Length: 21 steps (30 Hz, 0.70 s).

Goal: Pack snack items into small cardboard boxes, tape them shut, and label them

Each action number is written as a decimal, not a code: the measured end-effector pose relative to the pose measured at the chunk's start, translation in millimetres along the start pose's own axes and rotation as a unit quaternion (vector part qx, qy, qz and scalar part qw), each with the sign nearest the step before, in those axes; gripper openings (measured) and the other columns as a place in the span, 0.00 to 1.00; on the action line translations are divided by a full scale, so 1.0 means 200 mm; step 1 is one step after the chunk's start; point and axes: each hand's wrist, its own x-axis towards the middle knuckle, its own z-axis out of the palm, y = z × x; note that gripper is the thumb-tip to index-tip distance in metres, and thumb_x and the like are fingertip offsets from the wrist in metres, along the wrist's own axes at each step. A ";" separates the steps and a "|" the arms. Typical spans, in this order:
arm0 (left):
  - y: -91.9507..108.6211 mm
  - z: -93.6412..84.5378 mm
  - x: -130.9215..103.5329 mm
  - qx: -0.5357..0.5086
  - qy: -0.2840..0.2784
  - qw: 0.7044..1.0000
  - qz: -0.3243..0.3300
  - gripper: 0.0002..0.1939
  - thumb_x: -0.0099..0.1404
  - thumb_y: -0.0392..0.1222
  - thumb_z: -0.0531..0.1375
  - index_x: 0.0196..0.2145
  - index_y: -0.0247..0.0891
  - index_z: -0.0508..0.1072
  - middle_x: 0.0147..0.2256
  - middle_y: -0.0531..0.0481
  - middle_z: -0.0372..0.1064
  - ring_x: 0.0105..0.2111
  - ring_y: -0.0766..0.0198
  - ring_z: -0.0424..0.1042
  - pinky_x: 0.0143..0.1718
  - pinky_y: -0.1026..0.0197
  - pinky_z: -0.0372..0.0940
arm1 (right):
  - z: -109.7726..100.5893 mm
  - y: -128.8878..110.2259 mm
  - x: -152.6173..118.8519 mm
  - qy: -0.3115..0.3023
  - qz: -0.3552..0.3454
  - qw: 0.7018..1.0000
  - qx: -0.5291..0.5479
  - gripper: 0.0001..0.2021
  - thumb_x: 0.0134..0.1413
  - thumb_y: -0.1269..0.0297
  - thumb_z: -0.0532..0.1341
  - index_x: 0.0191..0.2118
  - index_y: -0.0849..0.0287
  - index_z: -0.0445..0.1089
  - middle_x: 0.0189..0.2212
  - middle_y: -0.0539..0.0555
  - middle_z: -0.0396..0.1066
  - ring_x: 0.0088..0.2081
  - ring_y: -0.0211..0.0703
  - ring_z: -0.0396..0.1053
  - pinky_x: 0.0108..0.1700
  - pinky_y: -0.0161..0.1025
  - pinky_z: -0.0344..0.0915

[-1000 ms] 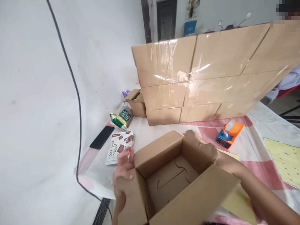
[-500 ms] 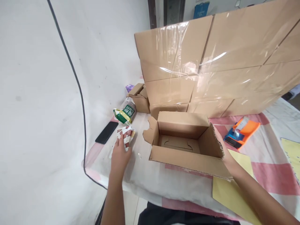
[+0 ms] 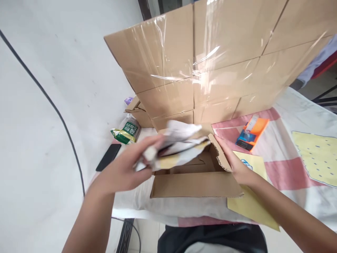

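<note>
My left hand (image 3: 131, 161) grips a crumpled white printed wrapper (image 3: 181, 140), blurred by motion, over the open cardboard box (image 3: 197, 184). Its fingers are partly hidden behind the wrapper. On the box's right side, my right hand (image 3: 233, 160) holds the upright end flap from outside. The box stands with its flaps spread, and the part of its floor that I can see is bare. The wrapper covers its left end and much of the back wall.
A large taped cardboard panel (image 3: 168, 70) stands behind the box. To the left are a green-and-white food packet (image 3: 127, 131), a black phone (image 3: 108, 157) and a smaller carton (image 3: 140, 116). An orange-blue packet (image 3: 252, 133) and yellow sheets (image 3: 316, 154) lie to the right.
My left hand has picked the wrapper up from the cloth by the phone and carried it right, over the box. My right hand stays on the box's right side. The view has shifted.
</note>
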 end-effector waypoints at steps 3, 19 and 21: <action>0.05 0.16 0.22 0.118 -0.226 0.967 0.005 0.24 0.63 0.37 0.57 0.55 0.46 0.76 0.51 0.47 0.78 0.49 0.53 0.78 0.48 0.56 0.73 | 0.00 -0.01 0.00 0.001 -0.024 1.000 -0.008 0.59 0.49 0.48 0.75 0.77 0.38 0.37 0.78 0.53 0.38 0.77 0.62 0.41 0.75 0.56 0.51; -0.19 0.24 -0.06 0.102 0.217 0.969 0.055 0.16 0.72 0.49 0.61 0.56 0.52 0.76 0.59 0.49 0.73 0.60 0.52 0.71 0.62 0.49 0.65 | 0.00 -0.01 -0.01 0.003 -0.110 0.993 -0.040 0.54 0.49 0.52 0.76 0.74 0.34 0.43 0.75 0.56 0.40 0.76 0.67 0.44 0.71 0.64 0.57; -0.32 0.33 -0.16 -0.007 0.300 0.954 0.014 0.27 0.71 0.61 0.59 0.63 0.51 0.69 0.64 0.43 0.65 0.62 0.48 0.70 0.57 0.49 0.70 | 0.00 -0.02 -0.01 0.009 -0.111 0.993 -0.046 0.50 0.48 0.54 0.76 0.72 0.36 0.50 0.77 0.56 0.33 0.76 0.68 0.42 0.71 0.64 0.56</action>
